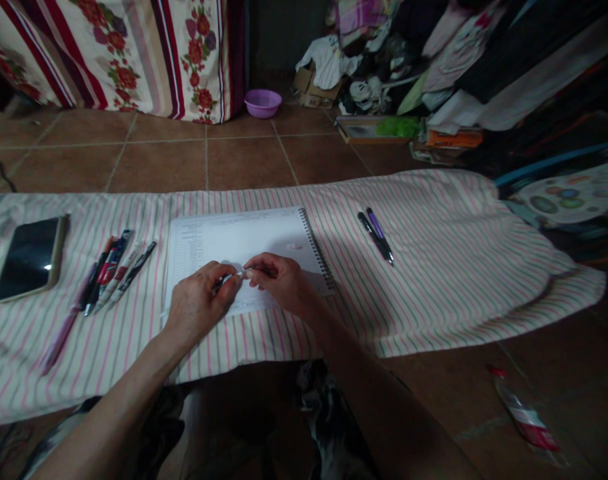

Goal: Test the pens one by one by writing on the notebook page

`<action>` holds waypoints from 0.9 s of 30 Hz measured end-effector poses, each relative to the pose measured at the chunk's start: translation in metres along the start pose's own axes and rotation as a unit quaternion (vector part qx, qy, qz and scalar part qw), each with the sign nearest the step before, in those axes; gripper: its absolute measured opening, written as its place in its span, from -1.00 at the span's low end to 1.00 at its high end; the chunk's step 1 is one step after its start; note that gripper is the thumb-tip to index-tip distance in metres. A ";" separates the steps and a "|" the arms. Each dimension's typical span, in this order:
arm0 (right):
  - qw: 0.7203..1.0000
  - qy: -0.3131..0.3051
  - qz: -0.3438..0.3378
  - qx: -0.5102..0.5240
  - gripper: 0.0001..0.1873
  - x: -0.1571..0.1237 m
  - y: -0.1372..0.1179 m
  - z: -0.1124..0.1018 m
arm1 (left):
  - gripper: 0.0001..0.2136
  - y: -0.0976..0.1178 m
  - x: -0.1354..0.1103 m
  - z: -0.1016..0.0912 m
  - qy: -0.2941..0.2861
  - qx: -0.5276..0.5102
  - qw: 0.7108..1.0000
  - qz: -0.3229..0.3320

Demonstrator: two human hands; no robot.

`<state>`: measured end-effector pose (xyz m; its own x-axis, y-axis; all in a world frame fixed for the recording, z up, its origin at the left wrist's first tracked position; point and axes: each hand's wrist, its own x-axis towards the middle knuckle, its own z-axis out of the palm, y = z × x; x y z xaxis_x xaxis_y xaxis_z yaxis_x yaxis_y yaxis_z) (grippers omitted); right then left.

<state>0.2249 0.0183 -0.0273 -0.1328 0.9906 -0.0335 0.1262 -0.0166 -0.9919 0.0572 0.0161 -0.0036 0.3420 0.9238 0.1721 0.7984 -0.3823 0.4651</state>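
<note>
Over a spiral notebook (249,233) my two hands meet, fingertips close together. My left hand (199,293) is closed around a dark, slim pen barrel (223,281), mostly covered by the fingers. In a pinch, my right hand (279,277) holds another dark pen part (264,270). A thin pale piece (242,272) shows between the fingertips; whether it joins both parts I cannot tell. Small pale bits (294,247) lie on the page above my right hand.
Several pens (117,270) and a phone (30,259) lie to the left on the striped cloth (434,267). Two pens (377,235) rest to the right. A bottle (527,417) lies on the tiled floor, and a purple basin (263,104) stands beyond.
</note>
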 end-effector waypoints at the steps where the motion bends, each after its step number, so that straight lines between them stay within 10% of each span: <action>1: 1.000 0.001 0.002 0.002 -0.91 0.000 0.000 0.000 | -0.74 0.000 0.000 0.000 0.001 0.003 1.000 -0.002; 27: 1.000 -0.002 0.002 0.009 -0.88 0.000 -0.001 0.000 | -0.73 -0.001 0.000 0.001 -0.002 -0.006 1.000 -0.006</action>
<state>0.2248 0.0184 -0.0266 -0.1357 0.9900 -0.0383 0.1093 -0.0235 -0.9937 0.0571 0.0168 -0.0045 0.3344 0.9284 0.1619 0.7966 -0.3702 0.4778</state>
